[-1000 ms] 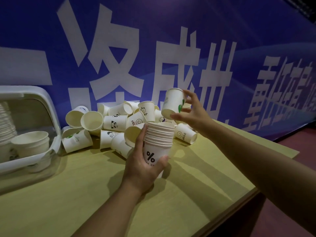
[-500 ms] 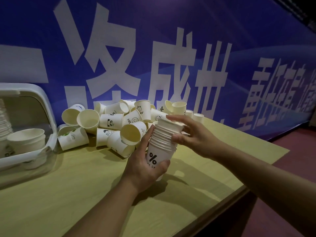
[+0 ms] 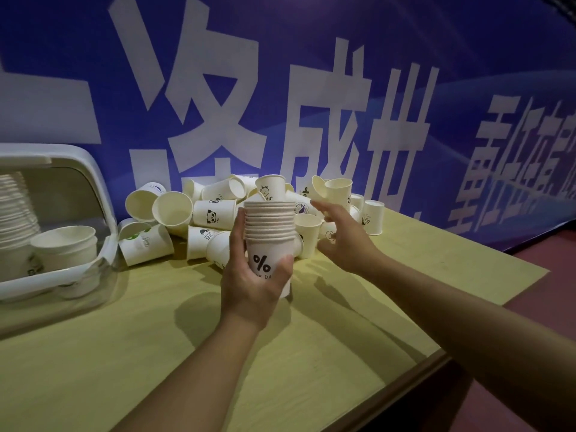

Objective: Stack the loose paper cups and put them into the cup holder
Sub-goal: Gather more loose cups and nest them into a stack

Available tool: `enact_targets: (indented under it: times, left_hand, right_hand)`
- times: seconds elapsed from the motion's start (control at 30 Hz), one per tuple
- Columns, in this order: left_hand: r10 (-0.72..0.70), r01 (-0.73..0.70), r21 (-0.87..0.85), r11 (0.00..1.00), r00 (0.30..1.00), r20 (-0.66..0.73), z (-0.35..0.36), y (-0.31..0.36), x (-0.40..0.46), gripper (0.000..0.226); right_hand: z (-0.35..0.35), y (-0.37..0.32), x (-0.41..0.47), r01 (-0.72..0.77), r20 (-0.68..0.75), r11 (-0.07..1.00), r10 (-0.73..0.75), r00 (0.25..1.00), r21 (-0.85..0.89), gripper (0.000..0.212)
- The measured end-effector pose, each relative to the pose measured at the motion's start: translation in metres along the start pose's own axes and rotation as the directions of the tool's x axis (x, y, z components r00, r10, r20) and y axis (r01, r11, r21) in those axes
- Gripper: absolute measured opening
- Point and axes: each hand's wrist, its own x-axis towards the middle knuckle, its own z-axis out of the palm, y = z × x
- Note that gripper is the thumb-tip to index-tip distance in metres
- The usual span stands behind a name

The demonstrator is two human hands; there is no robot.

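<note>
Hidden: cup holder (image 3: 93,182) cut off at the frame's left edge; its contents partly blurred.
Surroundings: loose cups (image 3: 215,213) heaped on the counter (image 3: 124,353) against a blue banner (image 3: 405,57), behind both hands.
Containers: holder carries nested cup columns and a bowl (image 3: 65,241).
Left grip: left hand (image 3: 249,285) wraps the stacked cups (image 3: 269,232), upright above the counter.
Right grip: right hand (image 3: 346,238), fingers spread, empty, beside the stack.
</note>
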Motion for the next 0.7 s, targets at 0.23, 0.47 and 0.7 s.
enact_targets:
  times: [0.23, 0.47, 0.7]
  left_hand:
    - [-0.016, 0.015, -0.026, 1.000, 0.999, -0.048, 0.000, -0.001, 0.003, 0.092]
    - [-0.008, 0.008, -0.012, 1.000, 1.000, -0.017, 0.000, 0.000, 0.003, 0.087]
    - [-0.009, 0.010, -0.044, 0.999, 0.999, 0.035, 0.002, -0.006, 0.003, 0.089]
  right_hand:
    - [0.026, 0.020, 0.035, -0.259, -0.004, 0.955, 0.262, 0.965, 0.144, 0.095]
    - [0.062, 0.021, 0.040, -0.371, -0.027, 0.844, 0.412, 0.911, 0.387, 0.080]
    - [0.055, 0.029, 0.031, -0.231, -0.170, 0.881, 0.324, 0.930, 0.413, 0.068]
